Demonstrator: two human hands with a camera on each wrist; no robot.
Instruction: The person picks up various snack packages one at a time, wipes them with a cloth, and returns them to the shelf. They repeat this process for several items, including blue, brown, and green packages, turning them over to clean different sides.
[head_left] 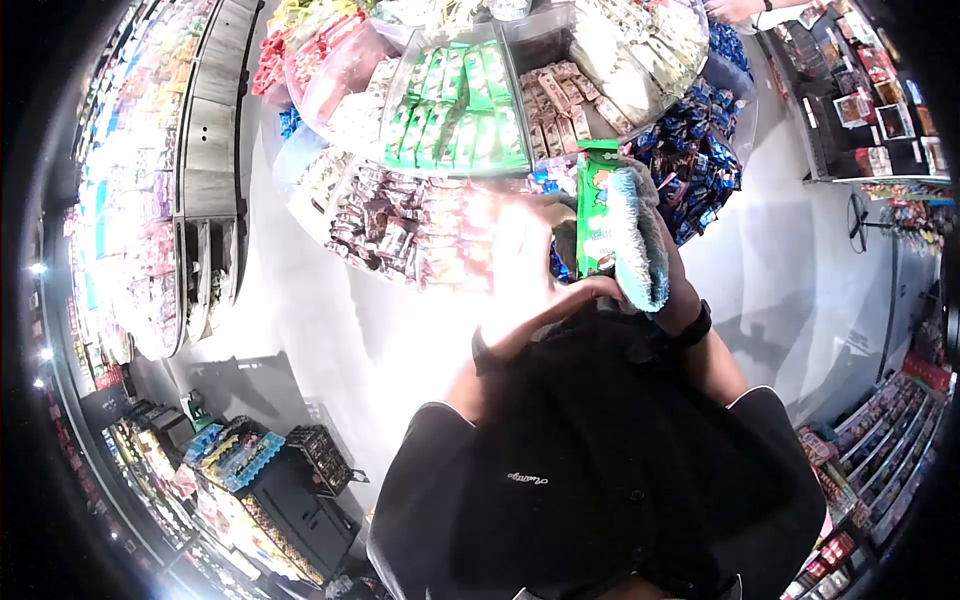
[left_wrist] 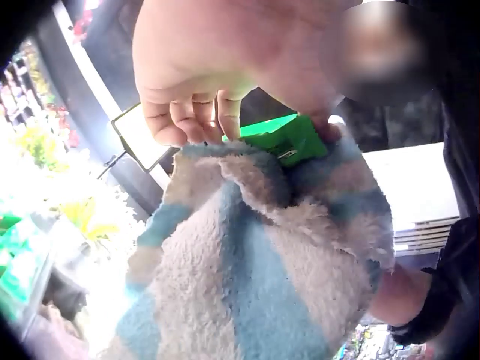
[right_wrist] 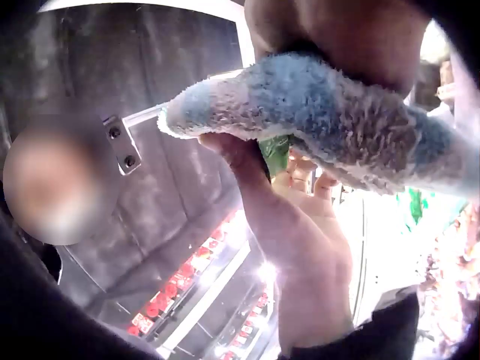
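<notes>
In the head view, my left hand (head_left: pixel 525 265) holds a green snack packet (head_left: pixel 596 215) upright in front of my chest, thumb and fingers at its lower part. My right hand (head_left: pixel 682 285) grips a fuzzy blue-and-white striped cloth (head_left: pixel 640 235) against the packet's right side. From the left wrist, the cloth (left_wrist: pixel 247 255) drapes over most of the packet (left_wrist: pixel 289 141), and the fingers of the left hand (left_wrist: pixel 225 60) curl behind it. In the right wrist view, the right hand (right_wrist: pixel 337 41) sits over the folded cloth (right_wrist: pixel 300 97), with the left hand (right_wrist: pixel 304 232) below.
A round tiered display (head_left: pixel 400 165) of wrapped sweets stands just ahead, with green packets (head_left: pixel 455 110) in one compartment and blue-wrapped sweets (head_left: pixel 690 160) at right. Stocked shelves (head_left: pixel 130 200) line the left. Another person's hand (head_left: pixel 735 10) shows at the top right.
</notes>
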